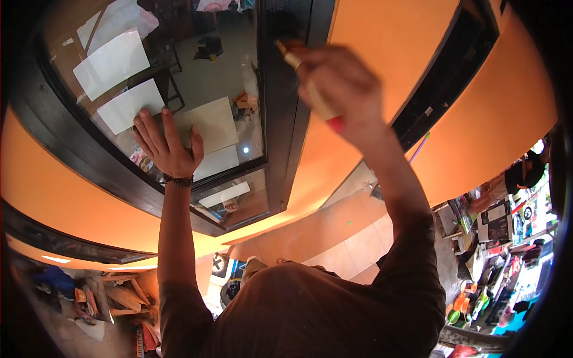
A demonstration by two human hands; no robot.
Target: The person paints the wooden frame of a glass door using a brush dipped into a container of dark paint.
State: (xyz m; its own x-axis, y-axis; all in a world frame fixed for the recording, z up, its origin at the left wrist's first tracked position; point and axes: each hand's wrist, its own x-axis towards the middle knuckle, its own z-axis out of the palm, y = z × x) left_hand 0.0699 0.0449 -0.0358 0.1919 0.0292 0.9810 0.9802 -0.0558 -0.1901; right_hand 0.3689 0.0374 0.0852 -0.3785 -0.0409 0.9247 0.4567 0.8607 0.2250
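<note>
A window with a dark frame (290,113) and a glass pane (209,77) stands in front of me. My left hand (169,143) lies flat against the pane with its fingers stretched out, and a dark bracelet (177,180) circles that wrist. Raised at the right side of the frame, my right hand (343,89) is closed around a paintbrush (322,102) with a pale handle and a red end. The brush's head points up and left at the dark frame. Motion blurs this hand, so I cannot tell whether the bristles touch the frame.
Pale rectangular sheets (122,113) show at the pane, on or behind the glass. An orange wall (376,30) surrounds the window. A second dark frame (444,77) is at the right. Cluttered goods (483,262) lie far right, and wood pieces (122,295) lie lower left.
</note>
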